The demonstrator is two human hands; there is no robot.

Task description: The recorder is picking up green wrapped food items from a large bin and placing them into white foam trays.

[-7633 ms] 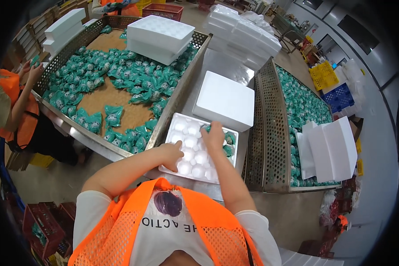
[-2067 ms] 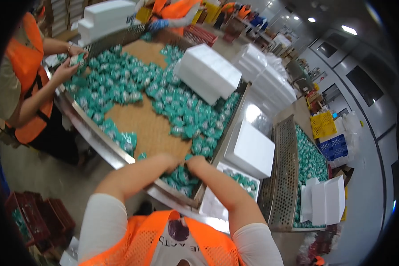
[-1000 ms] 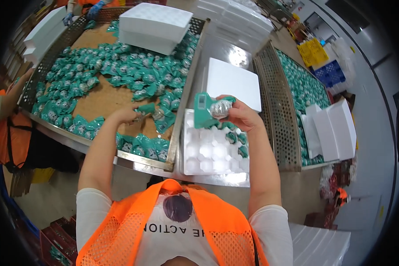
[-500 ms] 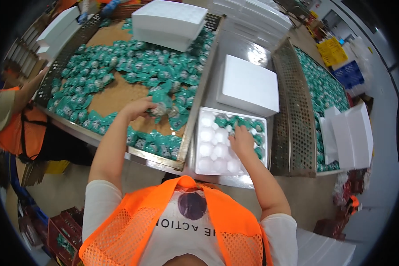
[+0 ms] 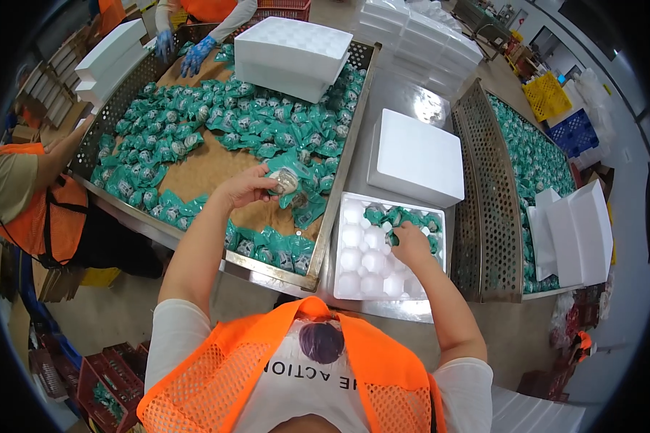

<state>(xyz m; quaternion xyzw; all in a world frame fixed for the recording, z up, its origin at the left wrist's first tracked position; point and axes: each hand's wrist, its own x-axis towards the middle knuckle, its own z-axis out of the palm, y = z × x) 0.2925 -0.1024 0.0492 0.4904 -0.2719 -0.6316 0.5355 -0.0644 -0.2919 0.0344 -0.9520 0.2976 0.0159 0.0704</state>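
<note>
My left hand (image 5: 247, 186) pinches a round, pale, egg-like item in green plastic wrap (image 5: 287, 180), held over the right side of a metal bin (image 5: 312, 268). Many wrapped items (image 5: 152, 150) of the same kind lie in that bin on a brown lining. To the right of the bin, my right hand (image 5: 410, 245) reaches into a white foam tray (image 5: 339, 278) with round cups. Its fingers are bent down onto green-wrapped items (image 5: 393, 216) in the tray's far cups; what they grip is partly hidden. The near and left cups hold nothing.
A closed white foam box (image 5: 419, 155) stands behind the tray. Stacked foam trays (image 5: 292, 54) rest across the bin's far end. Another perforated bin (image 5: 487, 216) is at the right. Co-workers' gloved hands (image 5: 197, 56) and a person in an orange vest (image 5: 32, 202) are beside the left bin.
My left hand has lifted the wrapped item slightly, its round face now showing. My right hand stays at the tray's filled cups. The whole view has shifted, bringing blue-gloved hands further into sight.
</note>
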